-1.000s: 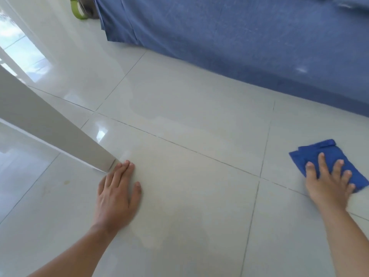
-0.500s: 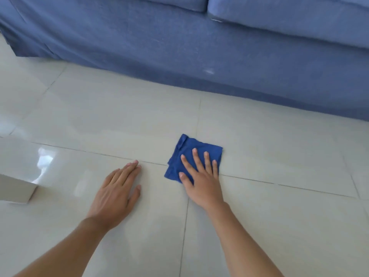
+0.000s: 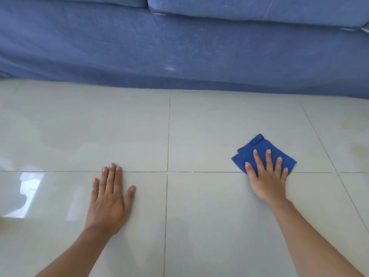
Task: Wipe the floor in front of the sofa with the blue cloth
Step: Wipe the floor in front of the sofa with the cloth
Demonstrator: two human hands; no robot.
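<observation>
A: Report the position of the cloth.

B: I see the blue cloth (image 3: 259,150) lying folded and flat on the floor (image 3: 199,216), in front of the sofa (image 3: 179,47) and clear of its lower edge. It sits toward the right side of my view, just on the sofa side of a grout line (image 3: 179,172) that runs left to right. One corner of the cloth points toward the sofa.

A: State of the right hand?

B: My right hand (image 3: 267,176) is laid palm down on the cloth, fully open, fingers (image 3: 257,158) spread. It presses on the cloth; it does not grip it. The fingertips rest on the blue fabric. The heel of the hand lies on bare tile on the near side of the grout line.

A: State of the left hand?

B: My left hand (image 3: 108,198) is flat on the floor, palm down, open, with the fingers close together and the thumb out to the side. It holds nothing. Its fingertips reach the same grout line. It is well apart from the cloth, with a second grout line, running away toward the sofa, between the two hands.

A: Floor condition?

B: Pale glossy tiles. A bright window reflection (image 3: 30,186) shows on the tile near the left edge. Faint yellowish marks (image 3: 357,148) show near the right edge.
</observation>
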